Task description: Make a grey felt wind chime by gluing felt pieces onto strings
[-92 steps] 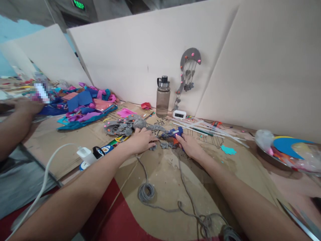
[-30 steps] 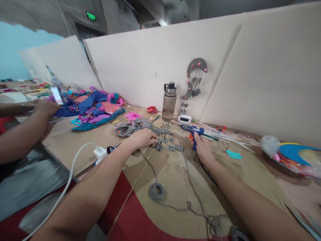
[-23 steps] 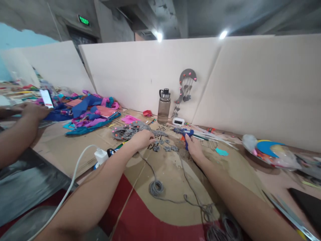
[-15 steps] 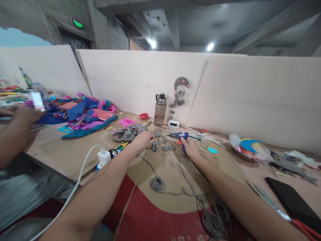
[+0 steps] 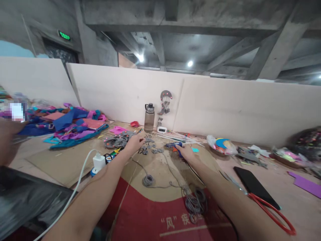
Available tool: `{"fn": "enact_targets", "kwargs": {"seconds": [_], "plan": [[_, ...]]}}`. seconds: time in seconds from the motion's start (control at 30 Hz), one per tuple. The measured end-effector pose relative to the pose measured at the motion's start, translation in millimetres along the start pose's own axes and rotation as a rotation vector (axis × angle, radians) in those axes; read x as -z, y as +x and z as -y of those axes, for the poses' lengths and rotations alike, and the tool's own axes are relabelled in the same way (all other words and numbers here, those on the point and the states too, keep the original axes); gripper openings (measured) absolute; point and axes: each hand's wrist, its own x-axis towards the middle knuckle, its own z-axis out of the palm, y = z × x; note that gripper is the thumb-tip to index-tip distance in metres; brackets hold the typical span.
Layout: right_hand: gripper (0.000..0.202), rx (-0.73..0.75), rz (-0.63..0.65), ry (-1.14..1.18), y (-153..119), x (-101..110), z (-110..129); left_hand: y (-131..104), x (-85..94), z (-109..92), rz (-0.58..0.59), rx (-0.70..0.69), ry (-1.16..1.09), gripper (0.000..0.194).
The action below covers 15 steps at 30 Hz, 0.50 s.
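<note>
My right hand (image 5: pixel 187 152) is wrapped round the handle of a blue glue gun (image 5: pixel 177 145), its nozzle pointing left over the cardboard. My left hand (image 5: pixel 134 144) has its fingers drawn together beside small grey felt cutouts (image 5: pixel 150 146); whatever is between the fingertips is too small to make out. Just beyond that hand lies a pile of grey felt pieces with pink and orange dots (image 5: pixel 116 140). Grey cord (image 5: pixel 148 180) runs across the cardboard in front of me, with a larger tangled coil (image 5: pixel 195 202) nearer my right forearm.
A bottle (image 5: pixel 149 121) and small white clock (image 5: pixel 162 129) stand by the partition, where a grey moon hanging (image 5: pixel 166 96) is fixed. Scissors (image 5: pixel 272 211) and a black phone (image 5: pixel 255 185) lie right. A white plug (image 5: pixel 99 161), coloured felt heap (image 5: pixel 75 120) and another person's arm (image 5: pixel 8 137) are left.
My view has turned right and tilted up, so the scene sits further left and more of the right table shows. Both hands stay in about the same places, the right one still holding the glue gun.
</note>
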Motion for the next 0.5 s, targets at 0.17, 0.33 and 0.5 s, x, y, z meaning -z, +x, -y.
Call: {"fn": "enact_targets", "kwargs": {"seconds": [0.17, 0.33, 0.5], "plan": [[0.04, -0.037, -0.05, -0.046, 6, -1, -1, -10, 3.5, -5, -0.122, -0.002, -0.058, 0.031], [0.034, 0.014, -0.102, -0.053, -3, 9, -12, -27, 9.1, -13, -0.181, 0.088, -0.192, 0.028], [0.032, 0.135, -0.197, 0.16, -23, 12, -52, -40, 3.9, -11, -0.203, 0.15, -0.181, 0.028]]}}
